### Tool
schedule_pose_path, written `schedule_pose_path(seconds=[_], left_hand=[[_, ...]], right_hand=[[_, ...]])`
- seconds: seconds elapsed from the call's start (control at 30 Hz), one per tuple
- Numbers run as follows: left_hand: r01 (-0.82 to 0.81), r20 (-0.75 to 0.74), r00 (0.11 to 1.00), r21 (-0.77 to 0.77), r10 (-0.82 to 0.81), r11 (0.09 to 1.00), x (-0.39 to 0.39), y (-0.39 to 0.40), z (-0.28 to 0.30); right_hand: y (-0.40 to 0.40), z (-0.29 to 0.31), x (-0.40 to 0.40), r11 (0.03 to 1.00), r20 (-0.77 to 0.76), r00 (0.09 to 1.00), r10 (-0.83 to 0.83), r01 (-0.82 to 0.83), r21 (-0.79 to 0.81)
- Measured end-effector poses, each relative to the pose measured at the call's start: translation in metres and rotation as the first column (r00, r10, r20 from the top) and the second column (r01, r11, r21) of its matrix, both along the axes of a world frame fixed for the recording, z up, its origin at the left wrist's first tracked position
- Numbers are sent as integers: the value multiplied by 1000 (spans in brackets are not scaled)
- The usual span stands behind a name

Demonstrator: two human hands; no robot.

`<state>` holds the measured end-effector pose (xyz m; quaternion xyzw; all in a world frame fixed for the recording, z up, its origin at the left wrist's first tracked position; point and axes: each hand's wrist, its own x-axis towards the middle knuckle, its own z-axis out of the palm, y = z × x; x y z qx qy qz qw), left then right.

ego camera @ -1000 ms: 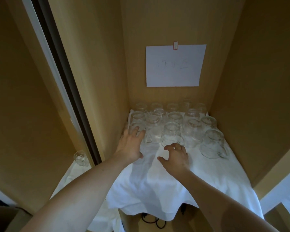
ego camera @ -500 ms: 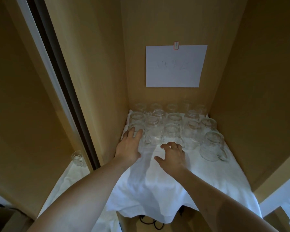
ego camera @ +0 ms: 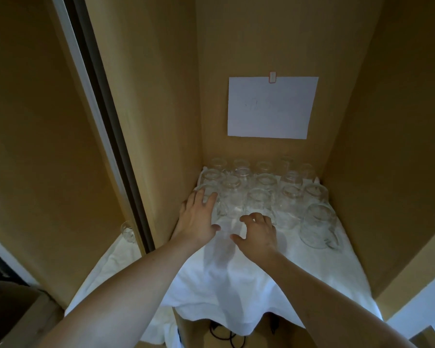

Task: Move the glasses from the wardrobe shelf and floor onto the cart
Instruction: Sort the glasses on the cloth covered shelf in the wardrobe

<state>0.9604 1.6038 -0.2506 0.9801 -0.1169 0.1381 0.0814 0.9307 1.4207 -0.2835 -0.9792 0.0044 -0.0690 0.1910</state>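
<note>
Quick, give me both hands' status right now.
Left hand: open, fingers on the front-left glass.
Right hand: open, fingers loosely curled, holding nothing.

- A white sheet of paper (ego camera: 270, 108) hangs on the back wall before me, under a small red-edged clip (ego camera: 272, 77)
- A white cloth (ego camera: 249, 285) drapes over the shelf edge
- Black cables (ego camera: 221, 334) lie below it

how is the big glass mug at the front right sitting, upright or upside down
Upside down: the big glass mug shows its rounded base on top, its wider mouth down on the white cloth.
</note>
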Motion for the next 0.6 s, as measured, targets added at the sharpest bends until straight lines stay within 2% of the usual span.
schedule_pose_path(seconds=[0.33, 0.6], left_hand=[[-118, -23, 993, -25, 117, 993, -54, -6, -8], [-120, -58, 991, -19, 119, 993, -93, 16, -14]], right_hand=[[-2, -4, -22, 994, -15, 994, 110, -110, -22], [23, -2, -47, 990, 13, 990, 141, -141, -11]])
